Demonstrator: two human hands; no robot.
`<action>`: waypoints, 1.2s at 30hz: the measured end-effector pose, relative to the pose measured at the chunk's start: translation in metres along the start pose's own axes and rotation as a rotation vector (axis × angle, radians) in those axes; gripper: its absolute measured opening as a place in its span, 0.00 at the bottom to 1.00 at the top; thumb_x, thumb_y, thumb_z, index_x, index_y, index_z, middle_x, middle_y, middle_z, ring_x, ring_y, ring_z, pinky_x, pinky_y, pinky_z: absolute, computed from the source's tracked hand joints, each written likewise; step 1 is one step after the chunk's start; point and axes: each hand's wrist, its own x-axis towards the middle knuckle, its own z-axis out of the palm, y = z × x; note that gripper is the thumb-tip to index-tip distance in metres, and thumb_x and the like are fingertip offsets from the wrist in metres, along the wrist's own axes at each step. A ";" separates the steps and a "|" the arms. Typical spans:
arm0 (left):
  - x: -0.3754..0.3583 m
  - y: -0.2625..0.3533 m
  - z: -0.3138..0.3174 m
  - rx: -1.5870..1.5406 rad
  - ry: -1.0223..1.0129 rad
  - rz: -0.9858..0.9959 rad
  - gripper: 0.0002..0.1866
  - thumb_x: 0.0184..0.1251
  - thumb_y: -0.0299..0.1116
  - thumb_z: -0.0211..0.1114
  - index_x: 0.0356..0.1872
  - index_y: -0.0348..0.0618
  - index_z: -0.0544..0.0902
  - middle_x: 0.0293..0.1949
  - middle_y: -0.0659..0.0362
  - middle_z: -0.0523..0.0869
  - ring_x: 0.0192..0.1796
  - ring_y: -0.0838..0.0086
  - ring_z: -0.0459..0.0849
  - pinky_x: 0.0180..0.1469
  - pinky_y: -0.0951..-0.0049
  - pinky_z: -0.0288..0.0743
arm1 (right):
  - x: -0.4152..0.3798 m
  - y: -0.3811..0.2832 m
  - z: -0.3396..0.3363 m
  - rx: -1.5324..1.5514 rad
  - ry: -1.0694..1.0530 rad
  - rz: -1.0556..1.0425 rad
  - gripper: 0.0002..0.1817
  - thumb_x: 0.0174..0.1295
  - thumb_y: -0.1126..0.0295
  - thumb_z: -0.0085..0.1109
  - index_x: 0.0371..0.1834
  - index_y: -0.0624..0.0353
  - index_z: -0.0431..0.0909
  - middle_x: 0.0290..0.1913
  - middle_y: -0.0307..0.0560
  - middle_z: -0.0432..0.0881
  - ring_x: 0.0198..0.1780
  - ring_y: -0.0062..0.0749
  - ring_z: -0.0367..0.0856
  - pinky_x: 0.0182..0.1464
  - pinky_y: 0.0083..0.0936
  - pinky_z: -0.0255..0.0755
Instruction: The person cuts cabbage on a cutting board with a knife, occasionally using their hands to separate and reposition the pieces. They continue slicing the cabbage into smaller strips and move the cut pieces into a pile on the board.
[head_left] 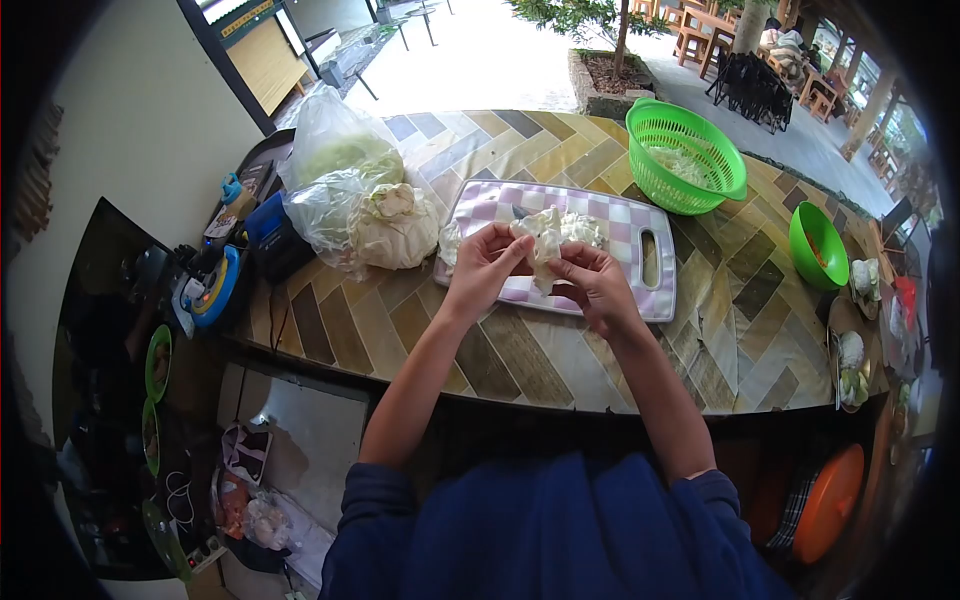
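Observation:
Between both hands is a pale cabbage piece (pixel 545 258), held over the purple-and-white checked cutting board (pixel 622 222). My left hand (pixel 487 262) pinches its left side with thumb and fingers. From the right, my right hand (pixel 597 288) grips it, fingers curled. More cut cabbage (pixel 583 231) lies on the board just behind the hands. A small dark shape, perhaps part of a knife blade, peeks out behind my left fingers. Left of the board sits a large cabbage head (pixel 397 232), against a clear plastic bag (pixel 335 185) with something pale green inside.
A green colander (pixel 650 183) with shredded cabbage (pixel 683 166) stands at the back right. Further right is a green bowl (pixel 802 238) with orange shreds, near wrapped vegetables (pixel 852 365). A blue tape-like roll (pixel 218 288) and dark boxes crowd the left end. People sit in the far background.

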 end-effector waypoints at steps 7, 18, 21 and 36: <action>0.002 -0.001 0.008 -0.020 -0.015 -0.044 0.09 0.72 0.33 0.65 0.43 0.37 0.79 0.42 0.60 0.86 0.45 0.78 0.86 0.47 0.75 0.85 | 0.010 0.006 -0.011 -0.017 0.005 -0.045 0.09 0.62 0.73 0.69 0.42 0.62 0.80 0.38 0.44 0.86 0.38 0.24 0.85 0.40 0.24 0.82; 0.002 -0.008 -0.005 -0.072 -0.064 -0.220 0.14 0.73 0.35 0.64 0.53 0.38 0.80 0.46 0.60 0.87 0.45 0.80 0.86 0.43 0.76 0.84 | 0.001 0.003 -0.012 0.000 -0.106 0.008 0.17 0.59 0.77 0.70 0.50 0.67 0.80 0.44 0.46 0.85 0.44 0.25 0.85 0.46 0.22 0.81; 0.003 -0.011 -0.005 -0.147 -0.035 -0.267 0.15 0.74 0.36 0.63 0.55 0.38 0.80 0.45 0.61 0.87 0.46 0.80 0.86 0.43 0.77 0.84 | 0.000 0.004 -0.013 0.028 -0.088 0.029 0.16 0.59 0.78 0.69 0.51 0.66 0.80 0.44 0.46 0.86 0.44 0.25 0.85 0.46 0.22 0.81; 0.002 -0.016 -0.002 -0.080 -0.012 -0.261 0.14 0.73 0.37 0.64 0.52 0.39 0.80 0.44 0.62 0.87 0.44 0.82 0.85 0.40 0.80 0.82 | -0.001 0.000 -0.006 -0.745 -0.017 -0.499 0.09 0.57 0.79 0.68 0.41 0.60 0.80 0.47 0.39 0.80 0.46 0.22 0.81 0.39 0.20 0.82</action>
